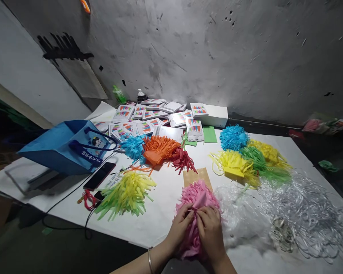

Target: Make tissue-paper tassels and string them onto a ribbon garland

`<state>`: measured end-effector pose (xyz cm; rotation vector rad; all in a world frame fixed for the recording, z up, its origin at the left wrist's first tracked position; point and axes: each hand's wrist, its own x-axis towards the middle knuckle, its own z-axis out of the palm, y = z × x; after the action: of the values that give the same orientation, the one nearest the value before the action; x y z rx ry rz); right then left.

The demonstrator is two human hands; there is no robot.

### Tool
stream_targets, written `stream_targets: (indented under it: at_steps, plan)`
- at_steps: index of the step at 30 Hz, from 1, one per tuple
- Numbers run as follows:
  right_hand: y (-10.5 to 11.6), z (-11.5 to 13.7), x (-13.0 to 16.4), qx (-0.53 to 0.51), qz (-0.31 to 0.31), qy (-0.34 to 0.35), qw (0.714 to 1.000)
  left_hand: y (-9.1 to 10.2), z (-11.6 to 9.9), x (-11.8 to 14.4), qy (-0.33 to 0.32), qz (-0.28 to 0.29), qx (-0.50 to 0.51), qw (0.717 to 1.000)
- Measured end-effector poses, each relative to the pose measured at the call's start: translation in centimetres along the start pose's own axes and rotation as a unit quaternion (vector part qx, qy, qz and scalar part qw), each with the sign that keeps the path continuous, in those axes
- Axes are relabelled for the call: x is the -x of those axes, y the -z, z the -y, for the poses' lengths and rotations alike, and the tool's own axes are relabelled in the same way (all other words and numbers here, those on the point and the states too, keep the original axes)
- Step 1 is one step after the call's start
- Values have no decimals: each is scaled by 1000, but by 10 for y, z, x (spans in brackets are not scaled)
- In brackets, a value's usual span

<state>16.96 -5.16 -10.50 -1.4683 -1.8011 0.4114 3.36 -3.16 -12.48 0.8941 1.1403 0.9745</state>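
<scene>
Both of my hands work at a pink bundle of fringed tissue paper (198, 196) at the near edge of the white table (160, 220). My left hand (180, 228) pinches the pink paper from the left, a bracelet on its wrist. My right hand (210, 230) grips the same bundle from the right, fingertips meeting the left hand's. The lower part of the pink paper hangs between my wrists. A brown card (196, 176) lies just behind the bundle.
Fringed bundles lie around: yellow-green (127, 194), orange (158, 148), blue (134, 146), red (183, 159), yellow (234, 164), green (263, 163), light blue (233, 137). White ribbon (303, 209) fills the right. A blue bag (65, 146), phone (99, 176) and printed packets (148, 118) sit left and back.
</scene>
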Motion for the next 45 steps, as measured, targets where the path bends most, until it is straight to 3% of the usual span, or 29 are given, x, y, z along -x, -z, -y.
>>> stream_targets:
  at_steps: [6,12,14,17,20,24,28,31,34,37,40,45]
  plan:
    - [3,-7,-9,-141,13,-135,981,1,-1,-1,-34,19,-50,998]
    - [17,-12,-23,-258,124,-177,942,3,-19,-4,-110,88,-173,975]
    - [22,-12,-24,-210,111,-147,960,4,-25,-6,-139,105,-240,955]
    - [23,-11,-22,-43,61,-46,996,5,-28,-8,-199,126,-334,913]
    - [19,-14,-19,15,75,-8,997,9,-20,-9,-246,122,-395,877]
    - [15,-24,-19,-138,118,-133,974,17,-5,-12,-298,103,-448,836]
    - [11,-37,-21,-207,101,-227,946,22,1,-17,-364,115,-515,767]
    - [5,-45,-21,-247,76,-266,929,21,1,-18,-364,114,-553,741]
    - [4,-55,-20,-265,11,-300,917,21,1,-16,-372,51,-555,743]
    - [12,-75,-17,-255,-90,-341,900,25,-5,-10,-393,15,-511,764]
    - [26,-102,-10,-246,-194,-386,868,37,-28,-3,-360,20,-449,818]
    - [55,-144,24,-250,-316,-423,812,61,-99,-17,-207,-18,-330,921]
